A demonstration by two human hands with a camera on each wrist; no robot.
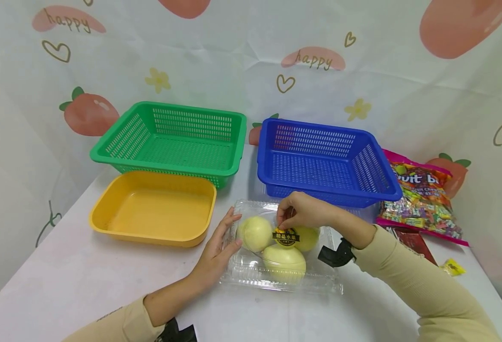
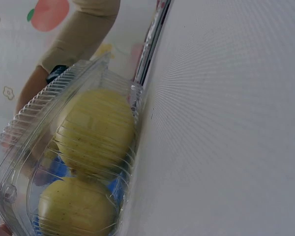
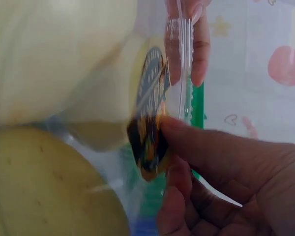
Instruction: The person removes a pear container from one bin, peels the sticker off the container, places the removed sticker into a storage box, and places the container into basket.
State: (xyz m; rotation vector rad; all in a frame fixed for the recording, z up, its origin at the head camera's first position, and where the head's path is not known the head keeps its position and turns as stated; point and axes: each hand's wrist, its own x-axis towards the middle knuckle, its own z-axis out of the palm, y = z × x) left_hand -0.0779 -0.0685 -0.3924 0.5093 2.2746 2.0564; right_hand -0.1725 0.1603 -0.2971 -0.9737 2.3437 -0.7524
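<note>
Box [image 1: 246, 267], clear rectangular plastic, holding three round yellow-green fruits [image 1: 284, 261]; seven o'clock from blue plastic basket [image 1: 328, 191]. Left hand [image 1: 215, 254], fingers extended, apparently steadies box's nine-o'clock side; right hand [image 1: 305, 210] pinches black-and-gold label [image 1: 286, 237].

- Hands, 2 total: one left hand [image 1: 216, 248], one right hand [image 1: 305, 210]
- Clear plastic box [image 1: 244, 279]: just the 1
- Pale yellow fruits [image 1: 284, 265]: 3 by my count
- Black and gold sticker [image 1: 286, 236]: 1
- Slotted baskets, 2: a green basket [image 1: 182, 154] plus a blue basket [image 1: 328, 191]
- Yellow tub [image 1: 148, 213]: 1
- Candy bag [image 1: 422, 194]: only 1
- Loose yellow-wrapped candy [image 1: 453, 267]: 1
- Dark red packet [image 1: 418, 243]: 1
- Black wrist straps [image 1: 338, 254]: 2
- Whole yellow flowers [image 1: 158, 80] on the backdrop [image 1: 217, 61]: 2
</note>
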